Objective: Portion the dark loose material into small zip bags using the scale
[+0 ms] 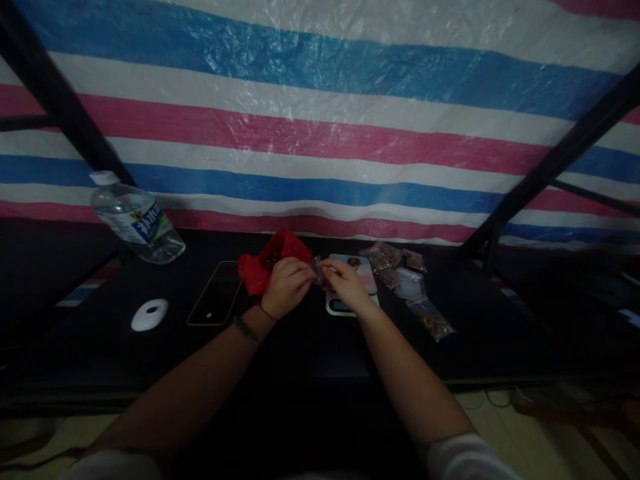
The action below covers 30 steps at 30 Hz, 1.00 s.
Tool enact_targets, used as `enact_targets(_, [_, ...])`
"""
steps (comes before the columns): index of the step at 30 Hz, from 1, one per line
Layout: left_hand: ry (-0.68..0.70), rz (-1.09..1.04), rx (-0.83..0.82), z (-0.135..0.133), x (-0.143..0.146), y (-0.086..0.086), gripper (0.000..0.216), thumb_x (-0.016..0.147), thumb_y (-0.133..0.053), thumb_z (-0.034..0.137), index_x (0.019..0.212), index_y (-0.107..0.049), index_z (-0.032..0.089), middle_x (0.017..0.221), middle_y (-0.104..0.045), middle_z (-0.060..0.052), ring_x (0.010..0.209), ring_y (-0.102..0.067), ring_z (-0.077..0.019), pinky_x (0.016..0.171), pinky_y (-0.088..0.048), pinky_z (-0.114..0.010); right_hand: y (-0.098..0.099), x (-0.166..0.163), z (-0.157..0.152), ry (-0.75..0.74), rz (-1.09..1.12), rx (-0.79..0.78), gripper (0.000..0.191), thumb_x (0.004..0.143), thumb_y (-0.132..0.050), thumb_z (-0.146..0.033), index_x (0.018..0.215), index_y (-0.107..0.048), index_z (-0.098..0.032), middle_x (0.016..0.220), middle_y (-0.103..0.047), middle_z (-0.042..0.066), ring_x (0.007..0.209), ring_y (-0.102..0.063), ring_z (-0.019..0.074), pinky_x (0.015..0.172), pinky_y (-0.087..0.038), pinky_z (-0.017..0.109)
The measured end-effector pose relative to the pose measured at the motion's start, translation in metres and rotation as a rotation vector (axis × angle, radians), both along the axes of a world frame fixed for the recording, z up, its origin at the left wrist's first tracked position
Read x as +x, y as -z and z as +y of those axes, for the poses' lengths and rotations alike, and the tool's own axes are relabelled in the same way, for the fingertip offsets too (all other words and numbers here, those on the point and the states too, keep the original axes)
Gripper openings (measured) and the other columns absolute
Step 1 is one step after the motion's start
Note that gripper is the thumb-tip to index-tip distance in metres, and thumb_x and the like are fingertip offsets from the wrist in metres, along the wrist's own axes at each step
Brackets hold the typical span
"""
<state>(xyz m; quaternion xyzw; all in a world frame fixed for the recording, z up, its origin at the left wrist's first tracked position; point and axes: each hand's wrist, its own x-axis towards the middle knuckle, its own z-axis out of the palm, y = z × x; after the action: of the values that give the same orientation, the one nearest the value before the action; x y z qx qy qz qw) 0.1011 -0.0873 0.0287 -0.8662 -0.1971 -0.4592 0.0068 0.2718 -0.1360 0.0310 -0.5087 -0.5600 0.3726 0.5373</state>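
Note:
Between my two hands is a small clear plastic bag (319, 272), pinched from both sides. My left hand (287, 285) has its fingers closed on the bag's left edge, just in front of an open red plastic bag (253, 272) with something brown inside. On the other edge, my right hand (346, 283) grips with thumb and fingers, above a small white digital scale (373, 280). A little brown heap (354, 262) rests on the scale's plate. The small bag's contents are too dim to make out.
Several zip bags of brown pieces (433, 319) lie right of the scale. To the left are a phone (216, 297), a white oval object (150, 315) and a large clear bottle (145, 223). Behind the black table (310, 347) hangs a striped plastic sheet (320, 140) between dark metal posts (560, 160).

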Motion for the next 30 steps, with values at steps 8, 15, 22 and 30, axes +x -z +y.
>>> enact_targets(8, [0.082,0.106,-0.116,-0.004,0.001,0.004,0.050,0.078,-0.069,0.033,0.125,-0.055,0.021,0.134,-0.055,-0.012,0.127,-0.048,-0.0288,0.104,-0.041,-0.049,0.001,0.007,0.002,-0.109,-0.219,0.034,0.024,0.075,-0.053,-0.010,0.086,-0.072,-0.019,0.078,-0.068,0.002,0.070,-0.061,0.0142,0.068,-0.050,0.028])
enact_targets(15, [0.073,0.219,-0.192,0.001,0.000,0.005,0.070,0.074,-0.070,0.046,0.134,-0.047,0.018,0.124,-0.061,-0.013,0.116,-0.056,-0.0304,0.101,-0.043,-0.049,0.001,0.011,0.003,-0.215,-0.443,0.126,0.022,0.081,-0.050,-0.008,0.079,-0.070,-0.016,0.081,-0.066,0.003,0.079,-0.059,0.0145,0.076,-0.046,0.027])
enact_targets(22, [0.186,0.316,-0.209,-0.002,-0.001,0.000,0.061,0.073,-0.068,0.042,0.128,-0.054,0.019,0.118,-0.064,-0.011,0.111,-0.058,-0.0281,0.101,-0.041,-0.046,-0.008,0.009,-0.004,-0.356,-0.589,0.058,0.016,0.074,-0.072,-0.020,0.088,-0.071,-0.015,0.089,-0.070,0.005,0.083,-0.060,0.0171,0.077,-0.045,0.028])
enact_targets(30, [0.096,0.293,-0.222,0.004,-0.006,0.000,0.063,0.074,-0.069,0.050,0.126,-0.056,0.016,0.112,-0.066,-0.014,0.106,-0.061,-0.0296,0.091,-0.046,-0.045,-0.006,0.005,-0.006,-0.292,-0.518,0.031,0.021,0.085,-0.050,-0.011,0.088,-0.070,-0.016,0.074,-0.066,0.001,0.069,-0.058,0.0126,0.066,-0.042,0.023])
